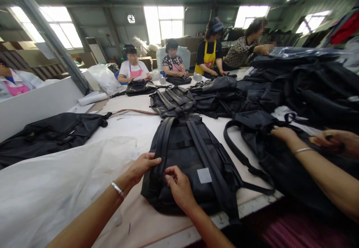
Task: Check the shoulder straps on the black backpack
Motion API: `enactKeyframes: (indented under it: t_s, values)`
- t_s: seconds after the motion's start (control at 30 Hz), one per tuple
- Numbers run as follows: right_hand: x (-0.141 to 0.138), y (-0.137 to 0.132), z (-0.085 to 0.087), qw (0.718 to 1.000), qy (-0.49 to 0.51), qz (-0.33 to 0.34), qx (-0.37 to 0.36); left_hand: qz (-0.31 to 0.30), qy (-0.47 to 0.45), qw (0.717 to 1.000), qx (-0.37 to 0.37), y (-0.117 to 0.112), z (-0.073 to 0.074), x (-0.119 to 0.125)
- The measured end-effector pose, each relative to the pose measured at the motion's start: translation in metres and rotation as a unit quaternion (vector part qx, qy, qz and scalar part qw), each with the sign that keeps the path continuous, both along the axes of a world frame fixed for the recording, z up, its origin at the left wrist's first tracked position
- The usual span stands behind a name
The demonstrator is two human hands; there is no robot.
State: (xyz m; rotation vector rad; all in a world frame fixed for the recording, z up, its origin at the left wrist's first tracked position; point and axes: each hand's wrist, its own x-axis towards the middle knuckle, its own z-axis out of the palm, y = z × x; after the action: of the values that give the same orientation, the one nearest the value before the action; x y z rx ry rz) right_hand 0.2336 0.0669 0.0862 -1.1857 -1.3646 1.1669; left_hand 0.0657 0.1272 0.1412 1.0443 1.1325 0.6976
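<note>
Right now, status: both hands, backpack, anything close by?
Left hand on left strap of black backpack; right hand at its back panel. Backpack lies straps up, pale patch showing. Plastic sheeting close on left; another black bag close on right.

Left hand (146, 165) pinches black backpack (183, 156) at its left edge, thumb on top, forearm angled in from lower left. Right hand (179, 188) over backpack's lower half, fingers curled, wrist nearly straight.

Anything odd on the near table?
Nothing looks plainly spilled or damaged. A short dark mark stands out on the pale table, between the left forearm and the handled backpack; can't tell if it's ink or thread.
</note>
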Motion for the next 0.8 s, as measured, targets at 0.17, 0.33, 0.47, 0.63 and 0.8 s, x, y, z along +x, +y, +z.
enactKeyframes:
  t_s: [0.17,0.33,0.47,0.63,0.8]
  values:
    - [0.000,-0.002,0.002,1.000,-0.025,-0.002,0.005,0.017,-0.006,1.000,-0.022,0.002,-0.011,0.003]
    - [0.000,-0.003,0.000,1.000,-0.031,-0.002,0.005,0.026,-0.013,0.999,-0.035,0.002,-0.009,0.002]
    - [-0.001,-0.006,0.011,0.999,-0.037,0.010,0.002,0.033,-0.010,0.999,-0.034,0.001,-0.004,-0.001]
    - [-0.011,-0.014,0.036,0.997,-0.065,0.045,-0.021,0.033,-0.022,0.999,-0.023,-0.004,0.009,-0.001]
    - [-0.019,-0.015,0.043,0.992,-0.123,0.002,0.028,0.019,-0.024,0.999,-0.018,-0.015,0.024,-0.002]
